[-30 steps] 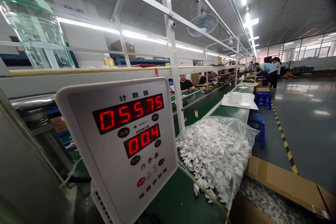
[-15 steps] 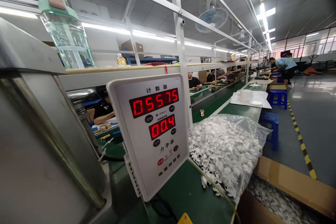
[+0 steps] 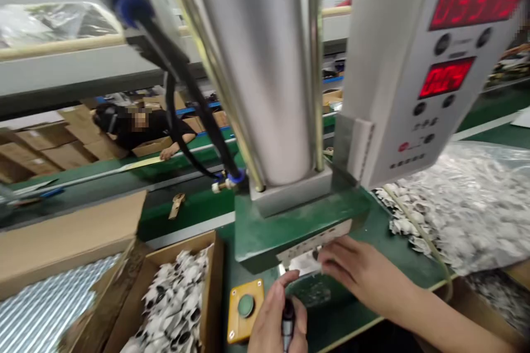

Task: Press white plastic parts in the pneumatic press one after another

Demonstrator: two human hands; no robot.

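Note:
My left hand point(image 3: 275, 317) is curled around a dark, silver-ended rod point(image 3: 287, 324) in front of the press, its index finger reaching forward. Fingers bent together, my right hand point(image 3: 356, 265) is at the opening under the press's green head point(image 3: 298, 226). A white piece point(image 3: 305, 262) lies there beside the right fingertips; whatever they pinch is blurred. Above the head rises the silver cylinder point(image 3: 273, 77) of the press. A yellow box with a green push button point(image 3: 245, 305) sits just left of my left hand.
An open carton point(image 3: 217, 281) of white plastic parts stands left, beside a larger carton point(image 3: 74, 220) of silver tubes. The counter box point(image 3: 397, 77) and a clear bag of white parts point(image 3: 480, 209) are right. Across the line, a person's hand point(image 3: 169, 151) rests on the bench.
My view has swung left and down from the counter and aisle to the press. Both my hands, out of sight before, now appear at its base.

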